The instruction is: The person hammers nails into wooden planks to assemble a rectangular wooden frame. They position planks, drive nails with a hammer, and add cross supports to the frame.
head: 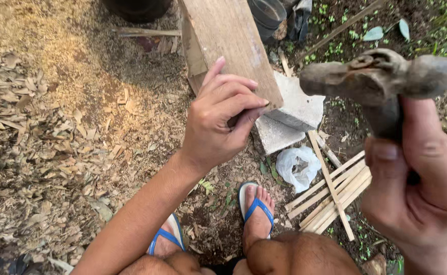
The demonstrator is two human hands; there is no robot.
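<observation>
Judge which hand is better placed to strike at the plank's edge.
Probably the right hand: it grips the raised hammer, while the left hand pinches something against the wooden plank.

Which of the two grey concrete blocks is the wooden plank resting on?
The upper grey concrete block, just right of the left hand: the plank's end lies over it. The lower block sits in front, nearer the foot.

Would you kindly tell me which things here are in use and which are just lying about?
In use: left hand on the wooden plank; right hand holding the hammer.
Lying about: concrete blocks, bamboo sticks, white plastic bag, wood shavings.
</observation>
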